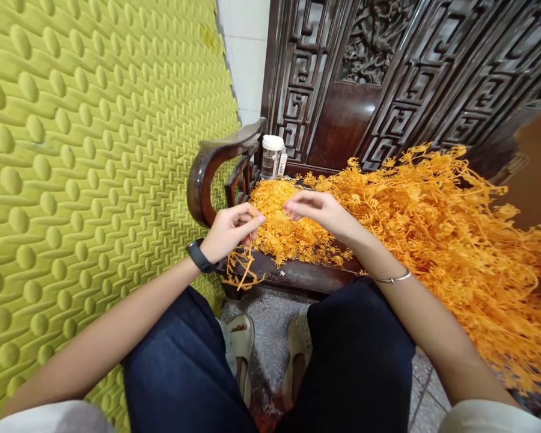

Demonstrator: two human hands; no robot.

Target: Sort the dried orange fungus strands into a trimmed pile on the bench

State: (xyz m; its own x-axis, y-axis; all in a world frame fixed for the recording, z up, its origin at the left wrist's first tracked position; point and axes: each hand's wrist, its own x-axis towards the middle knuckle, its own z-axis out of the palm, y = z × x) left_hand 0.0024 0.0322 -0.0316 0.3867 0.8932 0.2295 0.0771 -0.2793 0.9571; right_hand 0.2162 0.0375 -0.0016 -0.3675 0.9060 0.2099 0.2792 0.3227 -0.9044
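Observation:
My left hand (229, 231) is closed in a pinch on an orange plastic sprig (242, 270) that hangs down over the front edge of a dark wooden bench seat (293, 273). My right hand (315, 209) hovers with curled, slightly parted fingers over a small heap of loose orange pieces (284, 225) on the seat; whether it holds anything is unclear. A much larger pile of orange branching sprigs (455, 240) covers the seat to the right. A black band is on my left wrist and a thin metal bangle on my right.
A green bumpy foam mat (85, 156) leans at the left. The bench has a curved armrest (216, 162) and a carved backrest (388, 72). A white-capped clear jar (271, 156) stands in the seat's back corner. My knees and sandalled feet are below on the speckled floor.

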